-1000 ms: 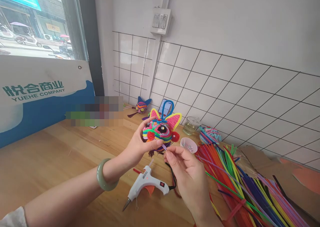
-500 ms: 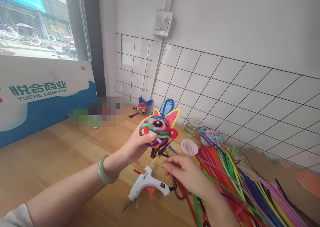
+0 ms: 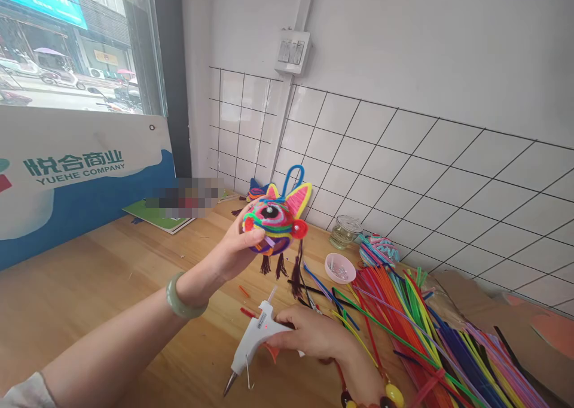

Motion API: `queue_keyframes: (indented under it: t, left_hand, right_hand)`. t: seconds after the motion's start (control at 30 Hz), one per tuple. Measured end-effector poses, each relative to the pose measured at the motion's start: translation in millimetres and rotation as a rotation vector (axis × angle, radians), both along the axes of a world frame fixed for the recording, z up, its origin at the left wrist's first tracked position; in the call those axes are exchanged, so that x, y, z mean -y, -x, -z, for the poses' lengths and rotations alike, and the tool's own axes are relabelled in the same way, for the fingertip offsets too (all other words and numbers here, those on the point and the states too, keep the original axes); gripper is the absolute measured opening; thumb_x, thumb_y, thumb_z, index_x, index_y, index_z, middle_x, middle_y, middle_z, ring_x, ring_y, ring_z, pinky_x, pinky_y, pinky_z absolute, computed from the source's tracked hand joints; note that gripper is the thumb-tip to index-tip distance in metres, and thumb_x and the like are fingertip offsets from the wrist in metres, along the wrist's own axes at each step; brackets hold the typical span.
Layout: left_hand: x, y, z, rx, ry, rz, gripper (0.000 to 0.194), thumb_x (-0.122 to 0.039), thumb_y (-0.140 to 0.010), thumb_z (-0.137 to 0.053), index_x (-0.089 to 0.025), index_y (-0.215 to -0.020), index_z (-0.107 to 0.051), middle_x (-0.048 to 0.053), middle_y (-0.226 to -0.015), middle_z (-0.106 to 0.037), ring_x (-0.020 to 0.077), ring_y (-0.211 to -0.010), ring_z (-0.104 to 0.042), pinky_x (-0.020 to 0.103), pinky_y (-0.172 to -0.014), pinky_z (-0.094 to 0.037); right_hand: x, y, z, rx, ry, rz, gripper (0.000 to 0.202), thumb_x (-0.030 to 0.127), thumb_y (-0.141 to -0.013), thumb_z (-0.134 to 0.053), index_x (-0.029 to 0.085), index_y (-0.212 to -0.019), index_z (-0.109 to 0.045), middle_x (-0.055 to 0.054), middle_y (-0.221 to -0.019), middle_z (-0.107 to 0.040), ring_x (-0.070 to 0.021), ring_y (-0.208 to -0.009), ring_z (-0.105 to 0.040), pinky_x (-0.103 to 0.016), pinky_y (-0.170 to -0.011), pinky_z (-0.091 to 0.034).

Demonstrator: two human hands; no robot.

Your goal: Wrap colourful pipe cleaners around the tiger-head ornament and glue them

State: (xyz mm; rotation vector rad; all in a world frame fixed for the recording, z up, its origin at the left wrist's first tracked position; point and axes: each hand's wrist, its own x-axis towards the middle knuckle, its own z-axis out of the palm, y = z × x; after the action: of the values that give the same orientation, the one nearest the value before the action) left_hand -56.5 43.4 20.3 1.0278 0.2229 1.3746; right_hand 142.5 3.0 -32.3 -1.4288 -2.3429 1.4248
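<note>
1. Head view: here's the ornament (image 3: 269, 228), up above the worktop (image 3: 134, 312), the left hand (image 3: 237, 246) curling its fingers snugly round one side; the right hand (image 3: 314, 333) wraps the glue gun's (image 3: 253, 339) handle.
2. Ears (image 3: 299, 201), loop (image 3: 295, 168) and tassels (image 3: 280, 267) are on, so it looks nearly finished; what's left, I can't tell.
3. It's round, rainbow-banded (quite the show-off!), pink-eared with yellow edging.
</note>
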Motion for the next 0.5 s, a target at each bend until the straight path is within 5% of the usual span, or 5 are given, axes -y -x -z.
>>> queue_keyframes:
  t: [0.3, 0.5]
  left_hand:
    - [-12.9, 17.4, -7.9, 0.024, -0.030, -0.077, 0.070, -0.035, -0.071, -0.080, -0.025, -0.135, -0.053, 0.008, -0.115, -0.071, 0.0264, -0.103, -0.068, 0.038, -0.090, -0.053]
    - [-13.2, 14.5, -4.5, 0.028, -0.028, -0.069, 0.065, -0.032, -0.076, -0.077, -0.026, -0.136, -0.052, 0.007, -0.120, -0.069, 0.0257, -0.108, -0.066, 0.037, -0.093, -0.052]
  right_hand:
    - [11.5, -29.9, -39.6, -0.498, 0.189, 0.142, 0.036, 0.047, -0.084, -0.065, 0.018, -0.105, -0.059, 0.004, -0.066, -0.062, -0.0075, -0.045, -0.051, -0.016, -0.039, -0.031]
    - [13.3, -42.3, -51.2, -0.824, -0.244, 0.439, 0.036, 0.051, -0.087, -0.063, 0.016, -0.081, -0.061, 0.000, -0.059, -0.060, -0.0061, -0.036, -0.040, -0.022, -0.039, -0.031]
